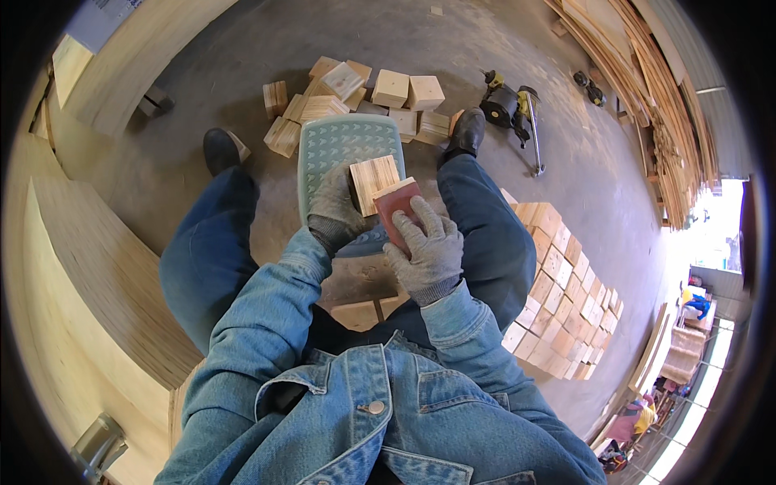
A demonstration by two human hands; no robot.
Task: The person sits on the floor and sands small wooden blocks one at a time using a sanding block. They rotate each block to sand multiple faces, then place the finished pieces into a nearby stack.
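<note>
Pale wooden block clasped in the gloved left grip, standing out to its right, red-brown block held in the gloved right grip, overlapping the pale wooden block's lower right corner, both above a teal stool.

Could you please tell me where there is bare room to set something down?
Bare floor lies between the stacked blocks and the yellow tool, and between the left leg and the stool, whose far end is bare too. Its near end is crowded: left hand with wooden block, right hand with reddish block; beyond, loose blocks crowd the floor.
</note>
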